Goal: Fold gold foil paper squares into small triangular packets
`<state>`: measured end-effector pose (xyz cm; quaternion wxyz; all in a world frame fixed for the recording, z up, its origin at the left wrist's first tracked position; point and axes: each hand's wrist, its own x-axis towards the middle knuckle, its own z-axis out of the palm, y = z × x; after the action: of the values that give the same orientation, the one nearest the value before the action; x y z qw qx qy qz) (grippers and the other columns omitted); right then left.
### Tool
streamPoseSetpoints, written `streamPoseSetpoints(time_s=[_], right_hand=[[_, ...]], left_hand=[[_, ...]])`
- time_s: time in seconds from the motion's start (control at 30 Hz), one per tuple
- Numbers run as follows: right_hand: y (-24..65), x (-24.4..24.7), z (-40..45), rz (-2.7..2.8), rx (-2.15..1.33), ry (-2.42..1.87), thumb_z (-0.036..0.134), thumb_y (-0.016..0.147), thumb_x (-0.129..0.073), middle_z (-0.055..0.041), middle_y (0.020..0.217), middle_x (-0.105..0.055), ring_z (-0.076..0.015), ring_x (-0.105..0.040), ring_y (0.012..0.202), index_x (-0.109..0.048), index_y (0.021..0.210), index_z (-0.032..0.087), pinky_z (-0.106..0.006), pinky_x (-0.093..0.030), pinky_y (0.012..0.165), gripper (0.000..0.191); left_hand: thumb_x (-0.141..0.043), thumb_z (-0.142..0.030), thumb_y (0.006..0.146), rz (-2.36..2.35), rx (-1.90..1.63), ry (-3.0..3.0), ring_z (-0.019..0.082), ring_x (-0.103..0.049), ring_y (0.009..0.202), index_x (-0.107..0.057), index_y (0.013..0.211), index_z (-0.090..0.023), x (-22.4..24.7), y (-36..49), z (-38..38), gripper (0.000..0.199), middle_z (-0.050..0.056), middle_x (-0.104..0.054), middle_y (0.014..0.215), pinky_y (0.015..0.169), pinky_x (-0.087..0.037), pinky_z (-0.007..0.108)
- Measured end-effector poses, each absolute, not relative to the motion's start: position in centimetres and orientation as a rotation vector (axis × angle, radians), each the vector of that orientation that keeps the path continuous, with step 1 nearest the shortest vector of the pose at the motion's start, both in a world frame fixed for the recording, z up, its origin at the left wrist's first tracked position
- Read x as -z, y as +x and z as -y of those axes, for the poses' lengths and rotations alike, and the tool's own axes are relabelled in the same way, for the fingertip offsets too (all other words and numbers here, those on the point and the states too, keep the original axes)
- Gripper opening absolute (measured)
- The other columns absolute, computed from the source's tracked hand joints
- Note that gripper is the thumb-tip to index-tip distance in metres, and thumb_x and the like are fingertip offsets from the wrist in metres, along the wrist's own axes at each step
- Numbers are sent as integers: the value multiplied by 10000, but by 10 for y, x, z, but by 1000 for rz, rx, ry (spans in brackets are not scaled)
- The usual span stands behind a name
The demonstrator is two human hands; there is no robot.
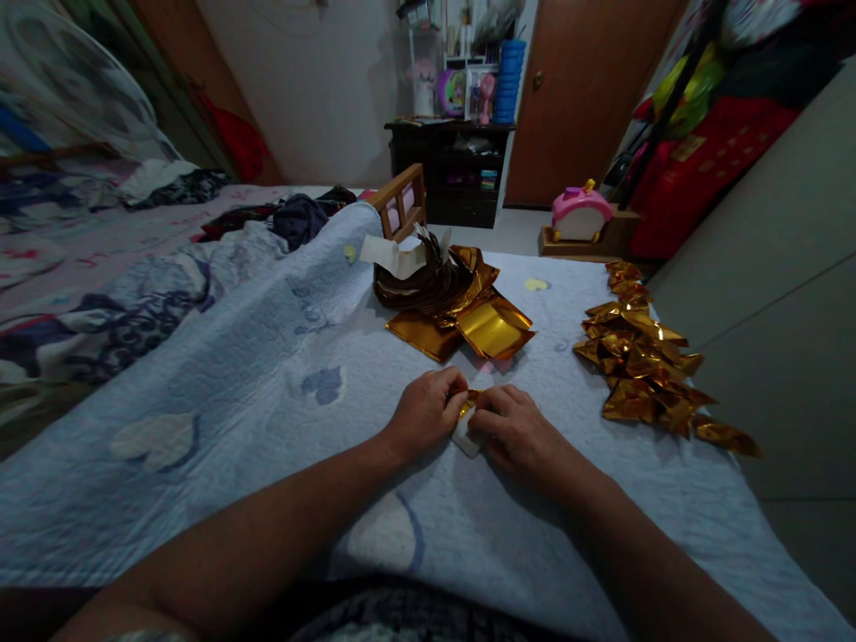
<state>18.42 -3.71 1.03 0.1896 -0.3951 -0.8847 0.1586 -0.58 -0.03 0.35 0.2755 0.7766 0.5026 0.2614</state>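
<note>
Between my two hands, low over the bedspread, is a small piece of gold foil paper [469,439] with its whitish back partly showing. My left hand [428,406] pinches its left side, thumb and fingers together. On the other side, the curled fingers of my right hand [512,426] grip the paper, hiding much of it. Just beyond my hands lies a fanned stack of gold foil sheets [428,290], with flat gold sheets [496,325] spread in front. At the right, folded gold foil pieces [635,357] are heaped in a row along the bed's edge.
A blue quilted bedspread [281,481] covers the surface, rising in a ridge on the left. Rumpled bedding [167,259] lies beyond it. A wooden rail [405,192] stands behind the foil stack. A pale cabinet [789,312] borders the right edge. Farther back are a dark shelf [448,143] and a pink toy case [580,214].
</note>
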Motion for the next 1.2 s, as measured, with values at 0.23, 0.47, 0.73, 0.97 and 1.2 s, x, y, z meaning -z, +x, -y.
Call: streamPoseSetpoints(time_s=[0.23, 0.47, 0.73, 0.97, 1.2], right_hand=[[180, -13, 39, 2540, -360, -1081, 89, 894, -644, -89, 1077, -650, -255, -524, 1012, -736, 1013, 245, -398, -394, 888, 217], [172, -12, 43, 2564, -348, -1030, 169, 940, -632, -73, 977, -648, -224, -532, 912, -735, 989, 224, -369, -387, 830, 126], [167, -10, 44, 2526, -448, -1086, 126, 912, -607, -95, 984, -650, -240, -547, 941, -693, 899, 177, -376, -404, 832, 101], [164, -6, 42, 2462, -488, -1134, 185, 966, -593, -104, 1053, -673, -254, -563, 998, -695, 942, 190, -401, -406, 869, 105], [162, -1, 42, 2326, -483, -1244, 191, 971, -588, -81, 948, -635, -240, -527, 923, -704, 888, 183, -392, -381, 825, 142]], left_hand=[[-621, -167, 886, -1391, -667, 2351, 251, -555, 977, -648, 919, -179, 6, -8, -6, 44, 74, -611, 975, 897, -461, 402], [-547, -151, 934, -1227, -590, 2344, 181, -574, 827, -610, 877, -197, 6, -10, -5, 97, 14, -595, 853, 748, -450, 295], [-603, -134, 900, -1116, -530, 2313, 179, -605, 836, -652, 861, -186, -1, -18, -12, 81, 19, -625, 864, 748, -443, 277], [-646, -135, 862, -983, -422, 2264, 180, -603, 843, -680, 961, -175, -13, -31, -17, 112, 32, -640, 906, 751, -454, 272], [-641, -117, 848, -870, -373, 2269, 198, -603, 931, -690, 1023, -165, -17, -38, -18, 188, 44, -634, 969, 834, -478, 290]])
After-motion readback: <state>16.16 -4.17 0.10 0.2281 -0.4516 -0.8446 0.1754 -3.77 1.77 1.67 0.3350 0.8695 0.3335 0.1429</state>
